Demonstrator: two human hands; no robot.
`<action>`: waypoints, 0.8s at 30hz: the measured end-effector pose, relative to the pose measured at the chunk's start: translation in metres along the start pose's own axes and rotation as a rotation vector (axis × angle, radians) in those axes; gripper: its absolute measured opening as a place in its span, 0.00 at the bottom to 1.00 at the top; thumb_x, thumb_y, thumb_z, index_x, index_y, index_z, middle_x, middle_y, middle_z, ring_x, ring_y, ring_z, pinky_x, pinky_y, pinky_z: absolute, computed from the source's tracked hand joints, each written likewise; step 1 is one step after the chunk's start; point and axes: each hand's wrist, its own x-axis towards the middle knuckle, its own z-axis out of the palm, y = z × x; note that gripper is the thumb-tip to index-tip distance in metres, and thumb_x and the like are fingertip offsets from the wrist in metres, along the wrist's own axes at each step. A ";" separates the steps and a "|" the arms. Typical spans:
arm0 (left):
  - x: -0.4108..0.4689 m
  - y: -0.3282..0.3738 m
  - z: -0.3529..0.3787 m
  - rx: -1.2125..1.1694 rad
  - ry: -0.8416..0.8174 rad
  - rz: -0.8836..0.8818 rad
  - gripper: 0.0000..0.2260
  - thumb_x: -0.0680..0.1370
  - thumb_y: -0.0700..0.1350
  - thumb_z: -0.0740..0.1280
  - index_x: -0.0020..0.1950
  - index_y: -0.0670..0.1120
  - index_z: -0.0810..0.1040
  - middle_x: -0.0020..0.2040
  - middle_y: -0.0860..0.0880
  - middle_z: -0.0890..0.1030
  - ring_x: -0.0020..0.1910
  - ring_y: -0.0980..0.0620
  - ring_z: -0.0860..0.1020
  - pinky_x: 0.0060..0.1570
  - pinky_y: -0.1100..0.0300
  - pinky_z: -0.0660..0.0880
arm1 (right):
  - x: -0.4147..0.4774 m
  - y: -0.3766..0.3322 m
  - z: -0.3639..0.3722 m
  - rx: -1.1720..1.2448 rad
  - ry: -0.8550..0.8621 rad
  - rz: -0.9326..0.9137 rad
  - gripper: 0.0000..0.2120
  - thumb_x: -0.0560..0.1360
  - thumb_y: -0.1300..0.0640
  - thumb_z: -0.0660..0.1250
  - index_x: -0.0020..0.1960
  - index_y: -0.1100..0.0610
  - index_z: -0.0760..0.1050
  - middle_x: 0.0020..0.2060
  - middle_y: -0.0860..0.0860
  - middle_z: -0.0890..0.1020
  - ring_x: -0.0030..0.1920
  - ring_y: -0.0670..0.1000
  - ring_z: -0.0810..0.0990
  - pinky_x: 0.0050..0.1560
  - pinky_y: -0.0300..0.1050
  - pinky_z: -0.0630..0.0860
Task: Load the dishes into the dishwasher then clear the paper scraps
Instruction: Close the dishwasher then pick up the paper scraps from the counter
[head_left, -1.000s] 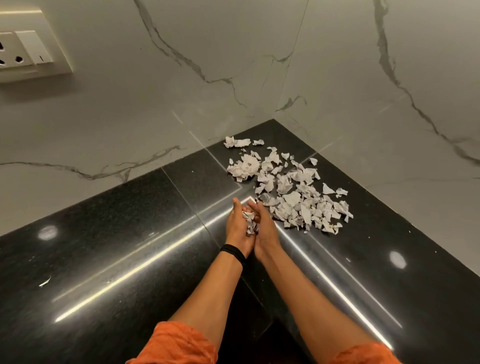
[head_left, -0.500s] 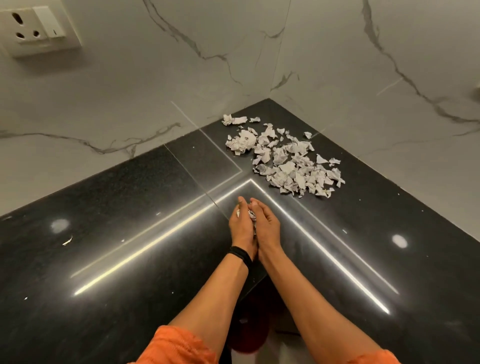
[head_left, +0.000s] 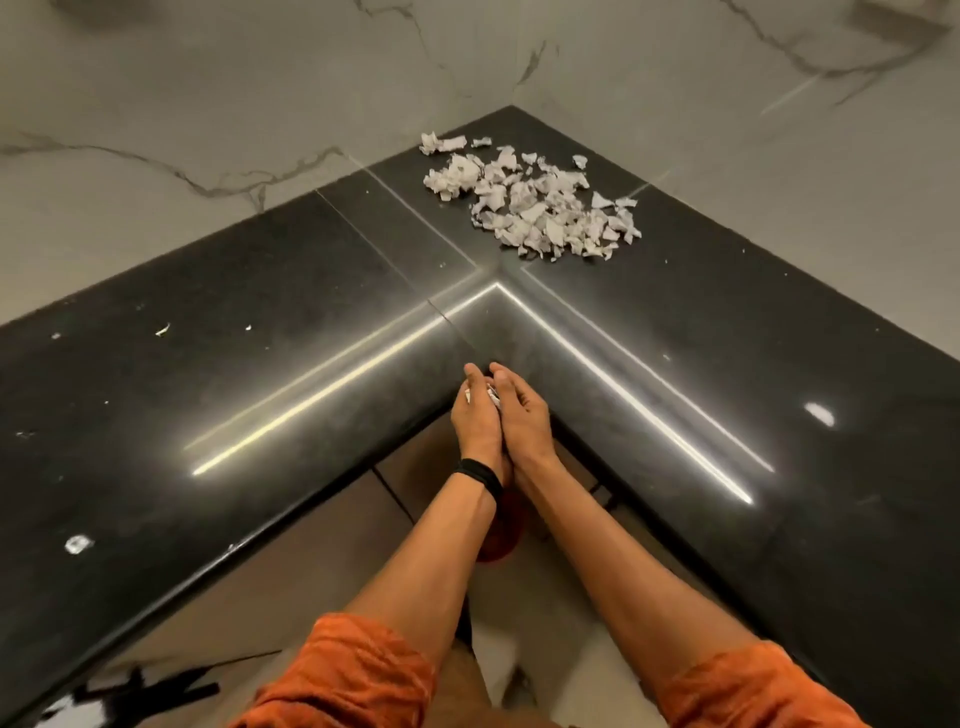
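Head view, looking down into a counter corner. Left hand (head_left: 475, 418) and right hand (head_left: 525, 415) pressed side by side, palms inward, fingers curled and pointing far, cupping a small handful of paper scraps (head_left: 491, 397) between them; only a few white edges visible in the gap near the fingertips. Black wristband (head_left: 480, 475) on the left wrist. Both hands over the near inner edge of the black granite countertop (head_left: 260, 338), right at the inside bend of its L shape, forearms reaching back over the floor. Orange sleeves (head_left: 353, 670) at the near edge of the picture. Beneath the wrists, a red round object (head_left: 501, 535) low down by the tiled floor (head_left: 291, 561), mostly hidden by the arms; impossible to tell what. Well apart from the hands, the main pile of paper scraps (head_left: 535, 202) lying on the countertop in the far corner, close to where the two walls meet, spread toward the right. Off to the left on the countertop, a couple of stray white bits (head_left: 162, 329), well apart from the pile. Long bright streaks of reflected light along both arms of the countertop, meeting between the hands and the pile. White marble wall (head_left: 208, 104) with grey veins behind, on the left and on the right.
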 end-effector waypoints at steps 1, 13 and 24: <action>-0.007 -0.005 -0.006 -0.020 -0.002 -0.034 0.21 0.84 0.59 0.59 0.44 0.44 0.80 0.37 0.49 0.82 0.37 0.52 0.80 0.39 0.59 0.77 | -0.009 0.006 -0.004 0.003 0.006 0.013 0.14 0.82 0.52 0.66 0.65 0.54 0.80 0.55 0.49 0.86 0.58 0.46 0.83 0.65 0.48 0.77; -0.002 -0.110 -0.072 -0.354 0.091 -0.381 0.10 0.80 0.42 0.60 0.50 0.41 0.81 0.44 0.43 0.82 0.41 0.46 0.81 0.46 0.54 0.78 | -0.048 0.121 -0.030 0.170 0.168 0.347 0.10 0.82 0.60 0.65 0.59 0.58 0.83 0.52 0.54 0.87 0.54 0.52 0.85 0.51 0.43 0.82; 0.147 -0.297 -0.146 -0.257 0.133 -0.554 0.19 0.85 0.51 0.59 0.70 0.43 0.76 0.65 0.40 0.80 0.56 0.45 0.80 0.53 0.54 0.79 | 0.053 0.357 -0.016 0.346 0.381 0.606 0.16 0.83 0.53 0.64 0.69 0.56 0.76 0.60 0.56 0.83 0.60 0.57 0.82 0.63 0.56 0.79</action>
